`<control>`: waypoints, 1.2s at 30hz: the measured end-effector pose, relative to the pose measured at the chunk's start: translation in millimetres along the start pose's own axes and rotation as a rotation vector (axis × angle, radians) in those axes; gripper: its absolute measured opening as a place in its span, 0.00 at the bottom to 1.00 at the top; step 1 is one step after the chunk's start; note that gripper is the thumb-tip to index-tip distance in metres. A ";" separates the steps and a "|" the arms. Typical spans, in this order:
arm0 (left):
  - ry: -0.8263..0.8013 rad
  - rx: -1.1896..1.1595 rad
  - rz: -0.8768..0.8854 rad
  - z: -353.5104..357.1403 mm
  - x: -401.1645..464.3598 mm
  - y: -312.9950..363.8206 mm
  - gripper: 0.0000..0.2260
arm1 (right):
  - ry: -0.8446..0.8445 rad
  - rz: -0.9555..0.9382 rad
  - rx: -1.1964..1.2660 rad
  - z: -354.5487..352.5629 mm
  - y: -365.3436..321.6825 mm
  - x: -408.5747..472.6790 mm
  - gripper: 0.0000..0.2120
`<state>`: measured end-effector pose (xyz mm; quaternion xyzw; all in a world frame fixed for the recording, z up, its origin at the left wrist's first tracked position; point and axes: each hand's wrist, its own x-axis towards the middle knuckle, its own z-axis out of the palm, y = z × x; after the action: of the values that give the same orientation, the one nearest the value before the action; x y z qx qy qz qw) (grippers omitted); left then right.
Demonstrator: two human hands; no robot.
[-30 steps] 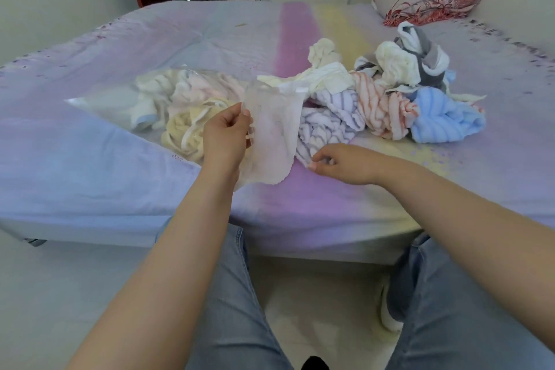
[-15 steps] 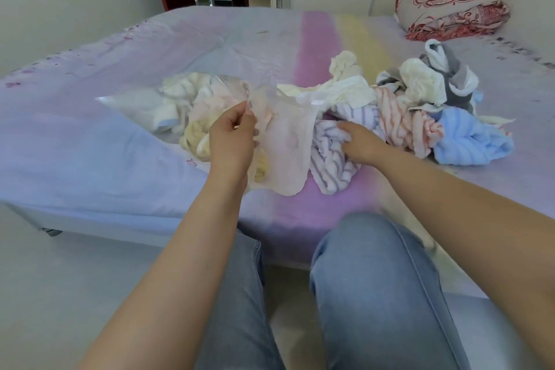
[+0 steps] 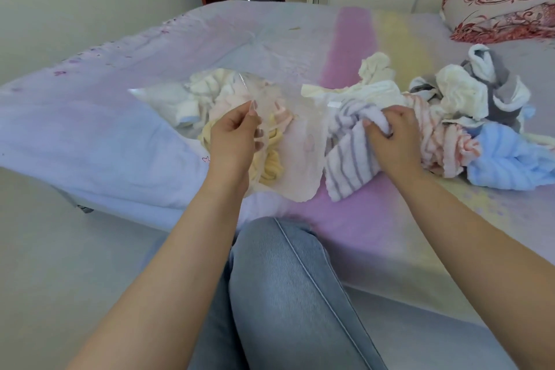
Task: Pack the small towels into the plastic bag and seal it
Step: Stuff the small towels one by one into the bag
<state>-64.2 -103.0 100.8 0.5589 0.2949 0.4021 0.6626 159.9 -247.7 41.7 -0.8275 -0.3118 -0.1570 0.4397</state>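
Note:
A clear plastic bag (image 3: 300, 156) lies on the bed, holding several pale towels, white, pink and yellow. My left hand (image 3: 234, 138) pinches the bag's open rim and holds it up. My right hand (image 3: 393, 138) grips a white towel with grey stripes (image 3: 348, 165) just right of the bag's mouth. More loose towels lie in a heap to the right: a pink striped one (image 3: 441, 141), a blue one (image 3: 510, 162), white ones (image 3: 372, 90) and a grey-and-white one (image 3: 492, 84).
The bed (image 3: 120, 141) has a pastel purple, pink and yellow sheet. A red patterned pillow and folded blanket (image 3: 504, 9) sit at the far right corner. My knee in blue jeans (image 3: 288, 279) rests against the bed's near edge. A doorway stands behind.
My right hand moved from the sheet up onto the grey-striped towel and closed round it, bunching it toward the bag. My left hand kept holding the bag's rim. My knee came up into view.

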 end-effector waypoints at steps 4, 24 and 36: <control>0.019 -0.023 -0.011 8.6 -7.3 -0.4 0.06 | 0.048 -0.024 0.447 -27.8 -39.9 -21.7 0.04; 0.070 -0.008 -0.006 9.6 -3.5 -10.8 0.08 | -0.862 0.216 -0.349 32.1 17.7 -36.5 0.54; -0.027 0.621 0.293 3.2 -15.6 -28.8 0.16 | -0.758 0.103 0.119 -24.9 -21.4 -64.4 0.07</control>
<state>-63.5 -119.5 72.4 0.7756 0.3112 0.3764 0.3999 97.6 -283.6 34.8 -0.8146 -0.4186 0.2006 0.3479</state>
